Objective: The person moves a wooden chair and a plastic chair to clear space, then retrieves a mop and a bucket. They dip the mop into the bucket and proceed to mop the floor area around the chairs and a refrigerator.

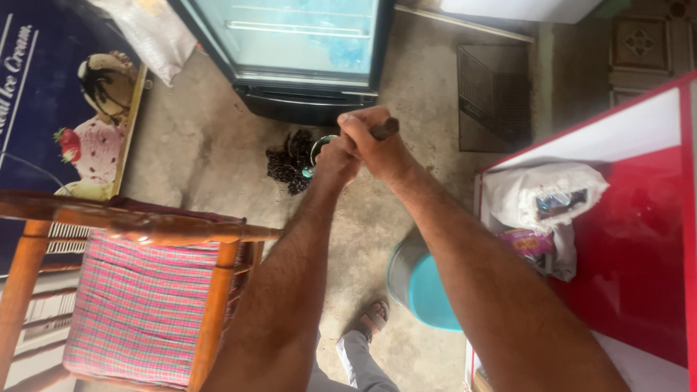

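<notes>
Right hand (374,141) is fisted around a dark rod (385,128), left hand (335,158) clenched against it above the black clump (289,161); left hand's contents hidden

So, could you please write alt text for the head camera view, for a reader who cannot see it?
Seen from above, a person's two hands, right hand over left hand, grip a dark rod together over a concrete floor. Below them lies a dark clump. A wooden chair with a checked cushion stands at left, a teal bucket and red table at right.
</notes>
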